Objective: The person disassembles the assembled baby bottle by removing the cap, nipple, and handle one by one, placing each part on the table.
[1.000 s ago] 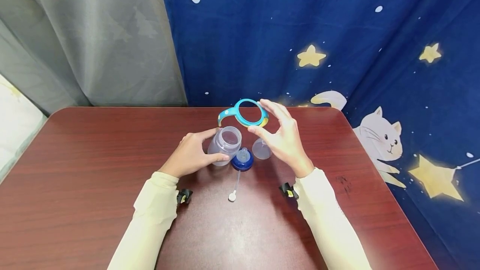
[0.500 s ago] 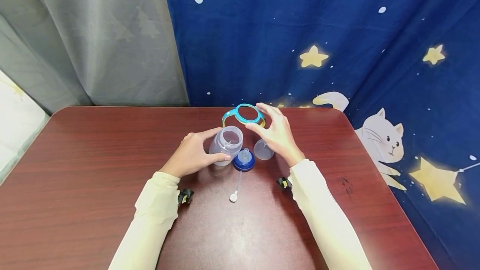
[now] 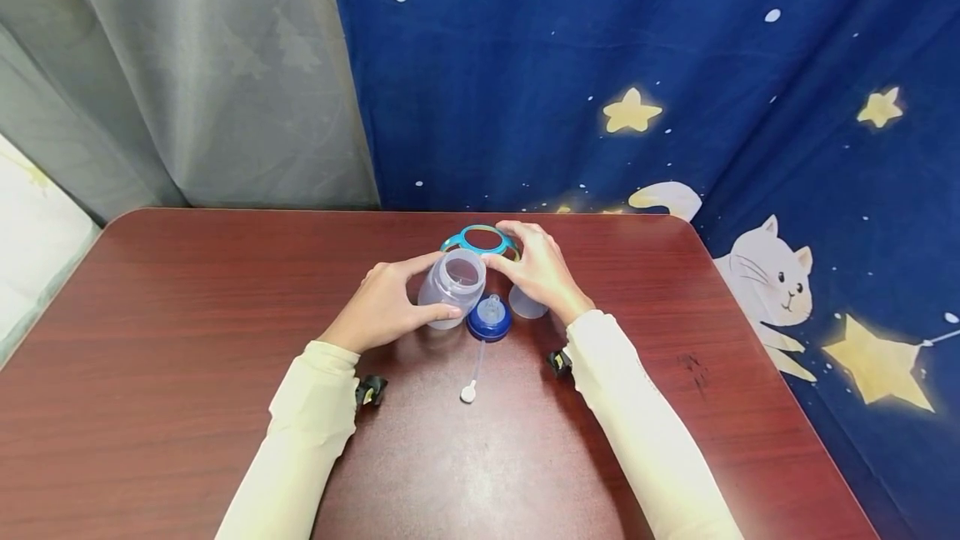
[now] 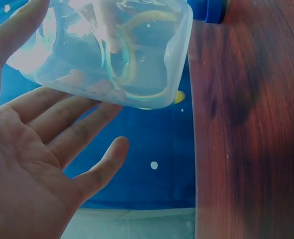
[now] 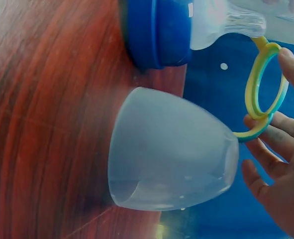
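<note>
In the head view my left hand (image 3: 382, 307) grips a clear, open-mouthed baby bottle (image 3: 452, 297) by its side, the bottle lifted off the table in the left wrist view. My right hand (image 3: 543, 273) pinches a blue-and-yellow two-handled bottle handle ring (image 3: 455, 242) just behind the bottle. Below the hands stands a blue screw collar with a clear teat (image 3: 489, 323). A thin straw with a white weighted end (image 3: 468, 393) extends from it toward the front. The translucent dome cap (image 5: 171, 154) rests on the table under my right hand, partly covered by it in the head view.
The reddish-brown wooden table (image 3: 225, 407) ends at a back edge close behind the handle ring. Beyond it hang a grey curtain (image 3: 262, 90) and a blue curtain (image 3: 510, 65) with stars and a cat. Black wrist cameras (image 3: 371, 391) sit under both cuffs.
My right hand has brought the handle ring down and slightly left, tilting it flatter, until it is close behind the bottle's mouth. The left hand holds the bottle almost still.
</note>
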A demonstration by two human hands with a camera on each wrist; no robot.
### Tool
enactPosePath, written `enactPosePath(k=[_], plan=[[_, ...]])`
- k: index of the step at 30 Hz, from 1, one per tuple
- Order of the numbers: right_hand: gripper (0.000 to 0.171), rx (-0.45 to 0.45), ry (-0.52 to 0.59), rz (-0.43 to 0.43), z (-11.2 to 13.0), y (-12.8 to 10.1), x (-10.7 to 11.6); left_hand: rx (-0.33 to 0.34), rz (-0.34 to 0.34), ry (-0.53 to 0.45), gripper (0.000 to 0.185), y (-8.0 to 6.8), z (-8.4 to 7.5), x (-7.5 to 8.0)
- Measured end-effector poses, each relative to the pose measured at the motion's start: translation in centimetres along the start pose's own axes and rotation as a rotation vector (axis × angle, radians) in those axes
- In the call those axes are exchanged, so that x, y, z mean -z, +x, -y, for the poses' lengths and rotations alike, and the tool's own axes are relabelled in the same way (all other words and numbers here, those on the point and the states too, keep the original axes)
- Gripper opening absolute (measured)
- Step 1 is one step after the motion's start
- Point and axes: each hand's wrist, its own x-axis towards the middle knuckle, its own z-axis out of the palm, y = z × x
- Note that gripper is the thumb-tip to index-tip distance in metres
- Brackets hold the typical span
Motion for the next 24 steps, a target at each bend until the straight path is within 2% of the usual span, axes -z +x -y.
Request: enactPosePath(k=[12,18,24], plan=[[0.04,-0.021,-0.083,0.1,-0.7,0.4,-0.8,0.0,-0.005,0.006,0.075,0.0,0.0,0.0],[0.038,-0.008,-0.134,0.114,-0.7,0.8,-1.0,0.009,-0.003,0.004,0.076,0.0,-0.1,0.0],[0.038,-0.058,-0.173,0.133,-0.8,1.3,-1.3,0.014,-0.007,0.014,0.076,0.0,0.0,0.1]])
